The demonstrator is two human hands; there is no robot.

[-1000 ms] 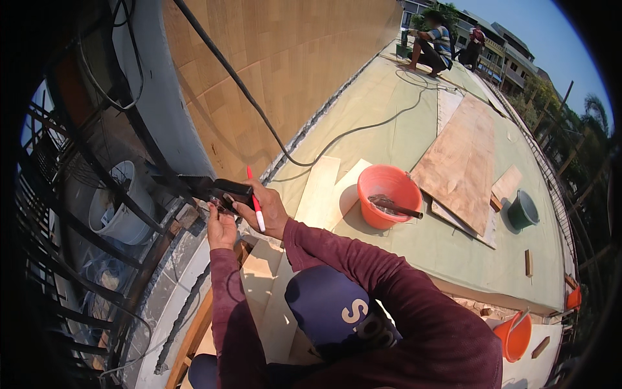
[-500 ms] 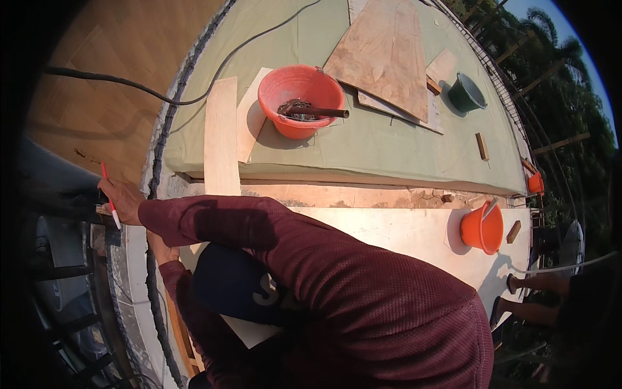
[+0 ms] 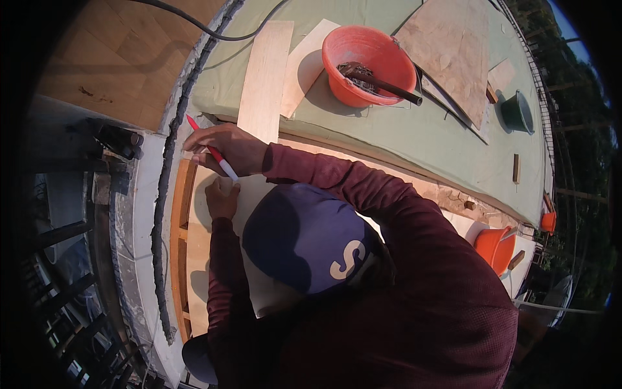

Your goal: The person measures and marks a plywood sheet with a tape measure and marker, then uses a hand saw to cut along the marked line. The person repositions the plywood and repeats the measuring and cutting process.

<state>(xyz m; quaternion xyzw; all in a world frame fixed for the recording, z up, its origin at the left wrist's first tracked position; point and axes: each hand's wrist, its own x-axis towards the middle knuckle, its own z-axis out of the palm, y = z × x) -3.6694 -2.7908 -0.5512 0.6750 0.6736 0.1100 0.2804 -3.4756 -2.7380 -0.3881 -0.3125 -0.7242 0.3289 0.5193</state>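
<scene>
Across the site: green sheet (image 3: 427,149), two pale strips (image 3: 265,78) partly on it.
Tub (image 3: 342,84): red, upright on sheet, dark bar (image 3: 389,88) slanting over rim.
Right hand (image 3: 236,148): thumb and fingers pinching pen (image 3: 216,154).
Left hand (image 3: 222,200): fingers curled, just beside pen's white end; can't tell if gripping.
Pen: slanted in right hand, red tip away from left hand.

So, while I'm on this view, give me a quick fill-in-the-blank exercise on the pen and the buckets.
1. The right hand holds a pen coloured red and ____.
2. In this view, the large red bucket stands to the ____ of the green bucket.
3. The dark pipe sticks out of the large red bucket toward the picture's ____ edge.

Missing words: white; left; right.
</scene>
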